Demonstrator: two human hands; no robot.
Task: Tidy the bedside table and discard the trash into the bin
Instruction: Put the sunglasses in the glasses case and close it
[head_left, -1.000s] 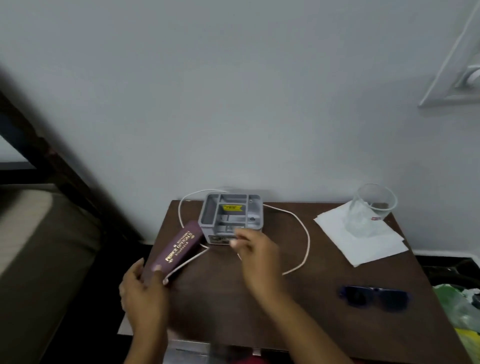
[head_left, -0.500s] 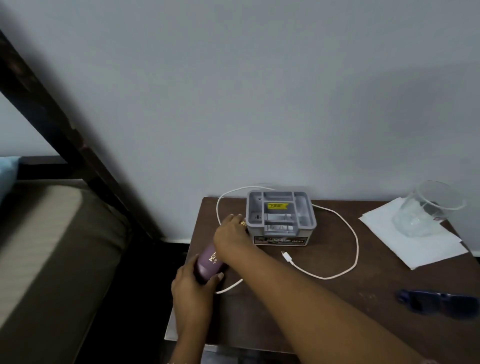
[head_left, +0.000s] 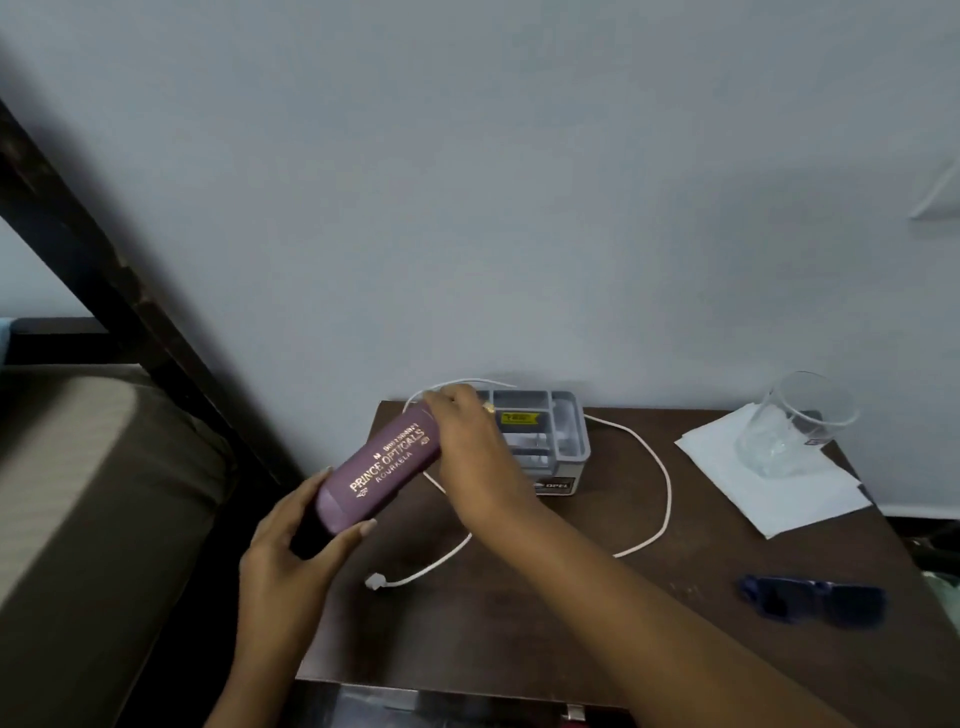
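Note:
A purple glasses case (head_left: 382, 470) with gold lettering is held tilted above the left edge of the dark wooden bedside table (head_left: 597, 618). My left hand (head_left: 291, 551) grips its near end and my right hand (head_left: 470, 457) grips its far end. A white charging cable (head_left: 657, 483) loops over the table around a grey compartment organizer (head_left: 563, 436) at the back. Dark blue sunglasses (head_left: 815, 600) lie at the right. A clear glass (head_left: 789, 423) stands on a white tissue (head_left: 769, 488) at the back right.
A bed with a beige mattress (head_left: 88, 493) and a dark wooden frame (head_left: 119, 280) sits to the left of the table. The grey wall rises right behind the table. A little green plastic shows at the far right edge.
Both hands have lifted the purple case off the table's left side and tilted it up. My right hand moved from the organizer onto the case's far end.

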